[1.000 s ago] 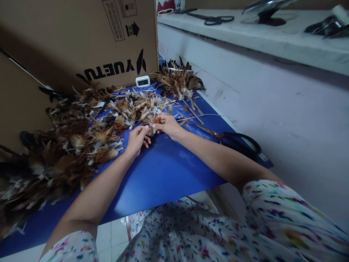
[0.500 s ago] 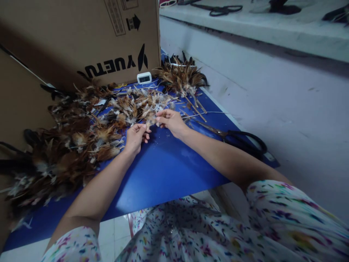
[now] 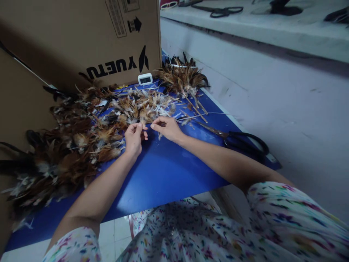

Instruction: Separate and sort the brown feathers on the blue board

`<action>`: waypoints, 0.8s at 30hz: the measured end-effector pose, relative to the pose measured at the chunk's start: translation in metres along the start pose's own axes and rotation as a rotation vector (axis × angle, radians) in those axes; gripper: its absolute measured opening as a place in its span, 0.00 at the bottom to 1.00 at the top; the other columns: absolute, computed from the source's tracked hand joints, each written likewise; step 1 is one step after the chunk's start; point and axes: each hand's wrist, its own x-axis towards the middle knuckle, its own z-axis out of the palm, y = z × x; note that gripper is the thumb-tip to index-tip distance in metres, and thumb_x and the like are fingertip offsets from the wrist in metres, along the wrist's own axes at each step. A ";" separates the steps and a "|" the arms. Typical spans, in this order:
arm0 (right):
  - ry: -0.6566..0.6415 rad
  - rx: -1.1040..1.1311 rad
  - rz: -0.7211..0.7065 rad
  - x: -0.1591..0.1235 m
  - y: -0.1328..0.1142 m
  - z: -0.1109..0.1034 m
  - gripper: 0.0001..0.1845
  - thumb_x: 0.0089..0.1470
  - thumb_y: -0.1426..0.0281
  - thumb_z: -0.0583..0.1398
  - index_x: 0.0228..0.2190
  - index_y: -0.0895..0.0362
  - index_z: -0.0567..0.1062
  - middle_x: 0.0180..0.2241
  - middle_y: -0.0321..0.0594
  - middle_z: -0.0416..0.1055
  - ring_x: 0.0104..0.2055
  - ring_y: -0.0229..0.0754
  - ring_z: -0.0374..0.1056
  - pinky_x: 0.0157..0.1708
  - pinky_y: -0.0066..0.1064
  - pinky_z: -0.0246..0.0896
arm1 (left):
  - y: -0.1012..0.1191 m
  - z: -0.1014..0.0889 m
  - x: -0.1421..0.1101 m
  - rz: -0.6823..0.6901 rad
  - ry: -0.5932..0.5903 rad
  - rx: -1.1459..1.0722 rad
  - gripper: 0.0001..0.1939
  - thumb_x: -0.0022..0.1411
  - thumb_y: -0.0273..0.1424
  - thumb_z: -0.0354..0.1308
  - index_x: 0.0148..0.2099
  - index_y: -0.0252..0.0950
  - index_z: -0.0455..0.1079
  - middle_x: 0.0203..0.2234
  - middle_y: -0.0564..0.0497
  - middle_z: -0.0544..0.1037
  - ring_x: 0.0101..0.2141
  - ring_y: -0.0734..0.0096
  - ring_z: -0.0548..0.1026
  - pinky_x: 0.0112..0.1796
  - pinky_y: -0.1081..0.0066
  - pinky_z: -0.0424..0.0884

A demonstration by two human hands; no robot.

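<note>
My left hand [image 3: 133, 137] is pinched, thumb against forefinger, on a small tan feather [image 3: 143, 123] at the near edge of the feather pile. Close to its right, my right hand [image 3: 168, 128] has thumb and forefinger drawn together. What those fingertips hold, if anything, is too small to make out. A wisp of fluff [image 3: 160, 136] shows just under the right hand. Beyond both hands lies a loose heap of brown and tan feathers [image 3: 131, 105], mixed with white strips.
Black-handled scissors [image 3: 226, 135] lie to the right on the blue table [image 3: 163, 171]. Feather bundles [image 3: 73, 145] spread along the left; another bundle [image 3: 182, 76] stands far back near thin sticks [image 3: 196, 109]. Behind are a cardboard box [image 3: 122, 36], a small white digital display [image 3: 145, 79] and a wall ledge [image 3: 245, 25].
My right hand has drawn back slightly toward me and down from the heap, its fingertips coming near the left hand. My left hand stays almost in place, still pinching.
</note>
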 end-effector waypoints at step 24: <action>-0.002 0.188 0.070 0.001 0.007 0.006 0.10 0.47 0.64 0.62 0.25 0.58 0.70 0.23 0.34 0.70 0.25 0.34 0.66 0.29 0.29 0.62 | 0.001 0.002 -0.008 -0.070 -0.204 0.114 0.19 0.44 0.40 0.70 0.31 0.30 0.71 0.22 0.52 0.75 0.16 0.81 0.68 0.16 0.78 0.66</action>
